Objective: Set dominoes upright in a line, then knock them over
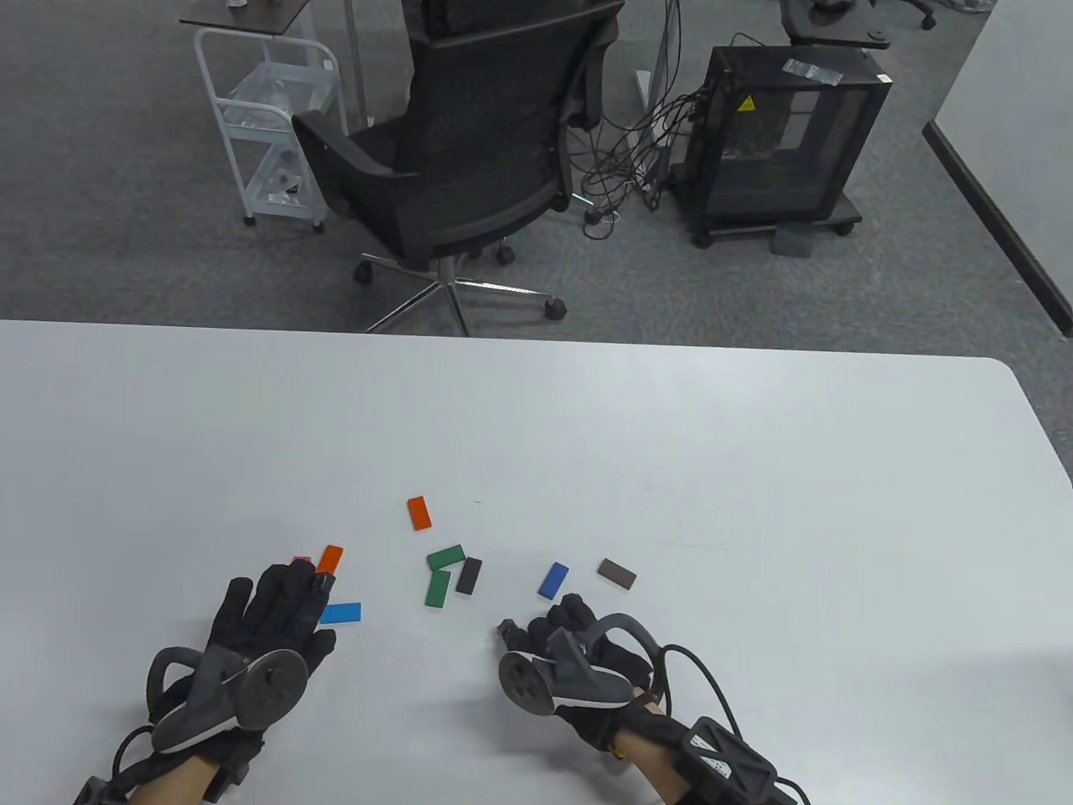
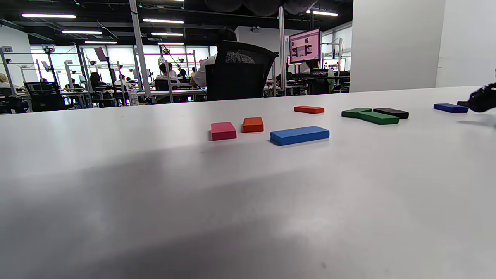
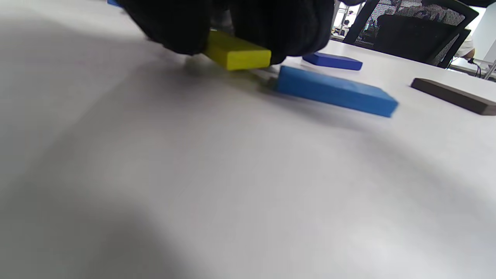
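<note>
I see my left hand at the lower left of the table view, lying flat on the white worktop with its fingers straight and holding nothing. Its fingertips reach an orange domino and partly cover a pink domino; from above I cannot tell whether they touch either. A light blue domino lies just right of those fingers.

My right hand sits at the lower middle of that view, fingers curled. In the right wrist view, at the top of the frame, those fingers pinch a yellow domino held low over the worktop. Just beside it in that view lies a blue domino, flat, with a darker blue one behind it and a brown domino at the right edge.

Every other domino lies flat. In the table view a second orange domino lies farthest up, alone. Below it two green dominoes meet at a corner, and a black domino lies just to their right. Further right are the dark blue and brown pieces, near each other but apart.

In the left wrist view the pink, orange and light blue dominoes lie in a row at mid-frame.
</note>
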Demonstrator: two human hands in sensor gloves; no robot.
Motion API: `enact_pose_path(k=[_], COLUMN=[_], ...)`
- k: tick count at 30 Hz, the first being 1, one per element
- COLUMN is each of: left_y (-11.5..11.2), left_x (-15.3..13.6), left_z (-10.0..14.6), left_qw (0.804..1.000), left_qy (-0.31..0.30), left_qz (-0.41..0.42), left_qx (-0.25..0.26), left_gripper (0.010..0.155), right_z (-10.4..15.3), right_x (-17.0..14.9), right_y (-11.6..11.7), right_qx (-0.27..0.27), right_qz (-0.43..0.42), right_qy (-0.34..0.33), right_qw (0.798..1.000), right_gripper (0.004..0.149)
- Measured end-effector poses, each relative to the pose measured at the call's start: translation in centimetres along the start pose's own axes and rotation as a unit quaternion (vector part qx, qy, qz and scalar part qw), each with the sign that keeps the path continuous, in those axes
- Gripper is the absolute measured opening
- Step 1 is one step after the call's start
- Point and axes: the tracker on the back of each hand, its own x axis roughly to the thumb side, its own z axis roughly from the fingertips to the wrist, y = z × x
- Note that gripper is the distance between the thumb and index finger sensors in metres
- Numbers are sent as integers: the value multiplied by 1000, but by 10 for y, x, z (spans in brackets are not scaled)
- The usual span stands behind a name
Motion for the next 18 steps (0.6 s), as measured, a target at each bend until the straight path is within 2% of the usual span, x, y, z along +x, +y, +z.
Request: enact_pose_path(k=[4,9,18], left_y=[0,0,0], left_x=[0,0,-2], left_z=[0,0,0], left_qw=[1000,1000,1000], left_qy=[-1,0,1], left_qz=[-1,0,6], left_qx=[-2,0,-1], left_gripper=[67,67,67], right_z=[-6,-14,-14], right_x=[6,16,24], right_y=[-15,-32,-31], right_qx=[-34,-76,-94], right_qz=[-47,-103,-124], right_qy=[-4,-19,-43], right_qw=[998,992,987], right_gripper=[61,48,40])
